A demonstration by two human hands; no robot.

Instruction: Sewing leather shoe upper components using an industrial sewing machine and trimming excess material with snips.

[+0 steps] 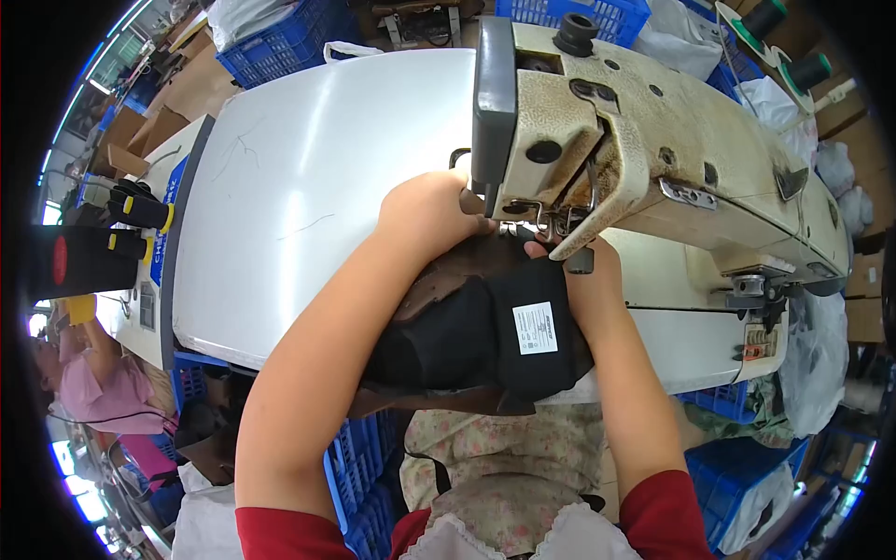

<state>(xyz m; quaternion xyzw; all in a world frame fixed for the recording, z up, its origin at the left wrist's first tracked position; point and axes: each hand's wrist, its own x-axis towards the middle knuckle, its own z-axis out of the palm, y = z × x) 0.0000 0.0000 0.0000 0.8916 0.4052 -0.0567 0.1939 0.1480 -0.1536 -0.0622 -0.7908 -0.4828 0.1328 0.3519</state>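
Observation:
A brown and black sewn piece (453,331), soft and bulky, lies beneath the head of a sewing machine (597,131). A white printed label (535,329) shows on its black lining. My left hand (431,213) grips the piece's far brown edge from the left, close to the presser foot; its fingertips are partly hidden behind the machine head. On the other side my right hand (597,266) holds the black edge, its thumb tip showing beside the needle area. Most of the right fingers are covered by the machine and the piece.
The white table (271,205) carries a few loose threads. Blue crates (289,47) with bags stand behind it, and another blue crate (747,495) is at the lower right. Green-black thread spools (805,72) sit at upper right. A person in pink (103,383) works at left.

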